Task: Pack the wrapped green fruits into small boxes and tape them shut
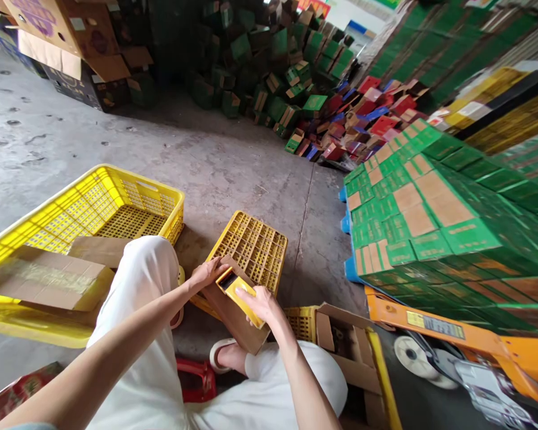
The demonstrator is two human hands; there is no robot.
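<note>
My right hand [260, 304] grips a small yellow box [240, 292] with a dark opening or panel at its far end. The yellow box lies over a long brown cardboard box [233, 319], which slants between my knees. At the cardboard's far corner is my left hand [208, 273], its fingers bent over the edge, close to the dark end of the yellow box. Under the far part of the cardboard sits a yellow plastic crate [251, 242] with its gridded face up. The undersides of my fingers are hidden.
A large yellow basket [161, 206] at left holds cardboard pieces [45, 275]. An open carton [356, 358] is by my right knee. Stacked green boxes [399, 215] stand on a blue pallet [352, 269], beside an orange pallet jack [430, 319]. A box heap [314, 104] lies behind.
</note>
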